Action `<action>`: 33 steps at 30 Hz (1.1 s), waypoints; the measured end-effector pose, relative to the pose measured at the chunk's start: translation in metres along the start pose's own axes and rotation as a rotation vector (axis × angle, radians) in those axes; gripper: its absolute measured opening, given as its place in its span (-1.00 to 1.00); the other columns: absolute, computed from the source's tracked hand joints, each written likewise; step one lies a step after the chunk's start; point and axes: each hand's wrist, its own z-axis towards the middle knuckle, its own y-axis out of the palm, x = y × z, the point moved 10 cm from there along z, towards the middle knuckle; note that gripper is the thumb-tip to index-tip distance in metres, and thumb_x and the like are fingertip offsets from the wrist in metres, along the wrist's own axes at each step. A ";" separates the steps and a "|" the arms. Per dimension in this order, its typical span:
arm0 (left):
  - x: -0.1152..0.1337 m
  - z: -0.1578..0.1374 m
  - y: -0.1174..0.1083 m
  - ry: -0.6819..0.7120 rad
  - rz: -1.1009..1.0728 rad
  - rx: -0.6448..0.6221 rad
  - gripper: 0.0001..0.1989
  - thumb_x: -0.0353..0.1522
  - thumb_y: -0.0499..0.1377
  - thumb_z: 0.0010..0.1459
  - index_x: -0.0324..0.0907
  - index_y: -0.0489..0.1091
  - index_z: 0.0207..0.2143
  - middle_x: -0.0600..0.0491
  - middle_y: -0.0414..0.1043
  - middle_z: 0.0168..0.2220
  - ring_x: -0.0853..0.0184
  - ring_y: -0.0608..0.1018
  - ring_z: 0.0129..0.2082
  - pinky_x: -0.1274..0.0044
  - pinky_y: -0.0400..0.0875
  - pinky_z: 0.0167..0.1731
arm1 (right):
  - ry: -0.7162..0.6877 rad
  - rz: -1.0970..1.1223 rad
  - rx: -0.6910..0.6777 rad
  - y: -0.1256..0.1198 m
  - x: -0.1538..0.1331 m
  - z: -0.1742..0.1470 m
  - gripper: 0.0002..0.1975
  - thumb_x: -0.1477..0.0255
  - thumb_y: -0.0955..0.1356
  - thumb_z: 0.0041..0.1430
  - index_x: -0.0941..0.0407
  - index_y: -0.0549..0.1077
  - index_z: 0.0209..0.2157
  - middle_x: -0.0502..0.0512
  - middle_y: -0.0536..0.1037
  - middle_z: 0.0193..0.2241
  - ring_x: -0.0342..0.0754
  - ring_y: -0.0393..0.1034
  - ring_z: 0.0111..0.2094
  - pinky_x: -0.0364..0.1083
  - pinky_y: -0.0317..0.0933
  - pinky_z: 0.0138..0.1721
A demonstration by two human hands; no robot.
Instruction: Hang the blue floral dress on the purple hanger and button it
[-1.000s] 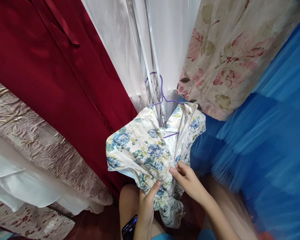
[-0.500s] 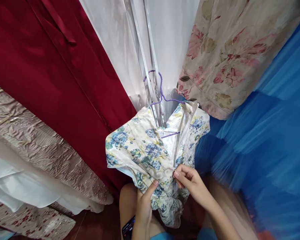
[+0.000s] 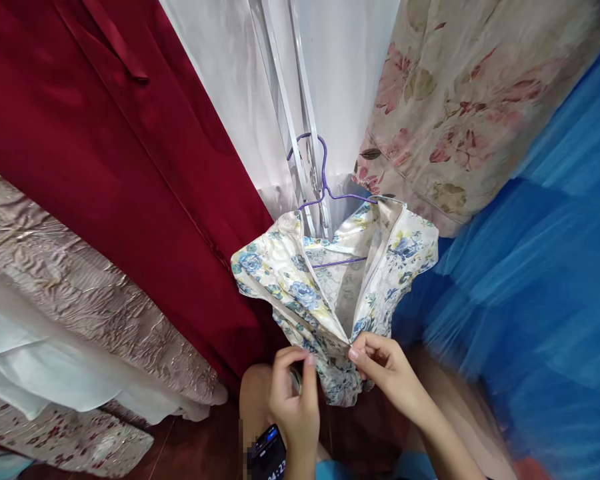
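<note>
A white dress (image 3: 307, 297) with blue and yellow flowers hangs on a purple wire hanger (image 3: 325, 187), its V-shaped zip opening facing me. At the bottom of that V, my right hand (image 3: 380, 363) pinches the zipper pull, which is mostly covered by the fingertips. My left hand (image 3: 295, 393) is at the dress's lower left side, thumb and bent fingers closed together at the cloth's edge. How much fabric lies between the left fingertips is hard to see. Below the hands, the dress's lower part hangs bunched.
White metal rails (image 3: 285, 100) run down behind the hanger. A dark red garment (image 3: 130, 167) and a textured pink one (image 3: 80, 267) hang at left; floral cloth (image 3: 455, 120) and blue tulle (image 3: 540, 280) hang at right. A phone (image 3: 270, 457) lies by my left leg.
My left hand has shifted its grip, with fingers now curled beside the thumb. The dress's V opening has spread wider, and its bunched lower part has risen. My right hand stays at the zip.
</note>
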 end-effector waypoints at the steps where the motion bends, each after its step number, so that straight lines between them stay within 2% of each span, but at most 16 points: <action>1: 0.001 -0.002 0.020 0.003 0.019 -0.163 -0.93 -0.40 0.22 0.19 -0.17 0.41 -0.25 -0.02 0.43 -0.24 0.23 0.51 -0.18 0.44 0.42 -0.15 | -0.003 0.016 -0.006 0.001 0.000 0.000 -0.68 0.21 0.38 0.27 0.15 0.39 -0.44 -0.09 0.25 -0.60 -0.16 0.10 -0.52 -0.14 -0.03 -0.46; 3: 0.004 -0.010 0.050 0.033 0.065 -0.376 -0.91 -0.43 0.19 0.20 -0.16 0.43 -0.22 -0.02 0.46 -0.22 0.24 0.51 -0.16 0.44 0.41 -0.12 | -0.011 0.049 -0.017 0.003 -0.001 0.000 -0.70 0.23 0.39 0.26 0.15 0.39 -0.44 -0.09 0.24 -0.59 -0.17 0.08 -0.52 -0.14 -0.04 -0.46; 4: 0.006 -0.014 0.059 0.047 0.079 -0.409 -0.89 -0.44 0.18 0.20 -0.16 0.43 -0.19 -0.02 0.46 -0.20 0.24 0.52 -0.15 0.44 0.41 -0.10 | -0.016 0.061 -0.016 0.004 -0.001 0.000 -0.70 0.23 0.40 0.25 0.15 0.39 -0.44 -0.09 0.24 -0.59 -0.17 0.08 -0.51 -0.14 -0.04 -0.46; 10: 0.002 -0.018 0.071 -0.001 0.079 -0.310 -0.86 -0.48 0.14 0.20 -0.14 0.38 -0.18 0.03 0.49 -0.24 0.30 0.53 -0.21 0.53 0.42 -0.15 | -0.019 0.078 0.021 0.005 -0.001 0.000 -0.66 0.20 0.38 0.26 0.16 0.39 -0.46 -0.09 0.23 -0.59 -0.18 0.05 -0.53 -0.15 -0.07 -0.48; 15: 0.005 -0.018 0.073 -0.002 0.062 -0.317 -0.95 -0.44 0.12 0.25 -0.16 0.37 -0.27 0.08 0.45 -0.34 0.35 0.50 -0.30 0.57 0.38 -0.24 | -0.017 0.105 0.031 0.007 -0.006 0.005 -0.62 0.16 0.40 0.22 0.17 0.38 -0.48 -0.09 0.25 -0.62 -0.19 0.07 -0.56 -0.16 -0.08 -0.50; 20: 0.004 -0.023 0.075 -0.027 0.007 -0.353 -0.84 -0.42 0.08 0.29 -0.17 0.28 -0.40 0.11 0.34 -0.43 0.39 0.43 -0.39 0.58 0.34 -0.30 | -0.002 0.170 0.073 0.004 -0.010 0.011 -0.60 0.16 0.41 0.20 0.15 0.35 -0.53 -0.11 0.23 -0.68 -0.21 0.04 -0.61 -0.15 -0.11 -0.53; 29: 0.012 -0.017 0.065 0.007 0.024 -0.365 -0.89 -0.47 0.10 0.25 -0.18 0.37 -0.35 0.08 0.41 -0.40 0.36 0.47 -0.36 0.57 0.35 -0.28 | -0.012 0.214 0.093 0.009 -0.035 0.024 -0.62 0.21 0.40 0.23 0.16 0.35 -0.54 -0.11 0.25 -0.70 -0.23 0.05 -0.63 -0.16 -0.13 -0.54; 33: 0.010 -0.020 0.065 0.007 0.027 -0.379 -0.91 -0.45 0.10 0.26 -0.18 0.37 -0.33 0.07 0.40 -0.38 0.35 0.47 -0.34 0.57 0.36 -0.26 | -0.031 0.218 0.138 0.006 -0.047 0.031 -0.61 0.21 0.41 0.23 0.16 0.35 -0.56 -0.13 0.21 -0.72 -0.25 -0.03 -0.65 -0.15 -0.18 -0.56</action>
